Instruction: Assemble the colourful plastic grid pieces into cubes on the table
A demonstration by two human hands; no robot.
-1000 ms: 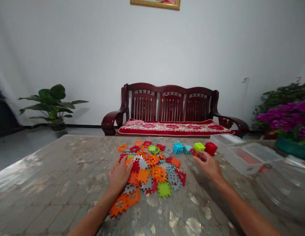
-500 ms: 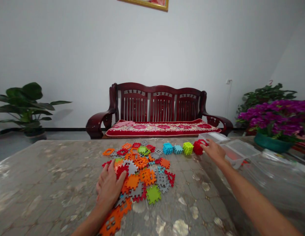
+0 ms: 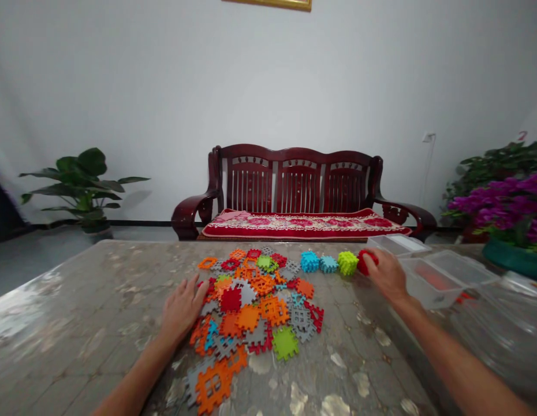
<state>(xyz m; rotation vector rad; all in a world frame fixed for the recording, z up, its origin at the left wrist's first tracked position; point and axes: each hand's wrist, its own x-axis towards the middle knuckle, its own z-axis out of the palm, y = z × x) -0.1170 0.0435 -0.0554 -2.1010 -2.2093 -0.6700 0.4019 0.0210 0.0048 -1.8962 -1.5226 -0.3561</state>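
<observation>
Now our right hand [image 3: 387, 276] has its fingers curled about the red cube [image 3: 362, 261], which sits on the table [image 3: 99, 323] at the right end of the row, just beside the green cube [image 3: 348, 263] and near the clear boxes [image 3: 428, 280]; our left hand [image 3: 182, 309] lies flat and open, holding nothing, its fingertips touching the heap of flat toothed tiles [image 3: 255, 300]. We judge a light grip on opposite faces best, since pressed-together sides may spring apart; we should mind the green neighbour too.

Left hand [image 3: 181, 308] on tiles [image 3: 251, 303] — right hand [image 3: 387, 275] grips red cube [image 3: 364, 261].
</observation>
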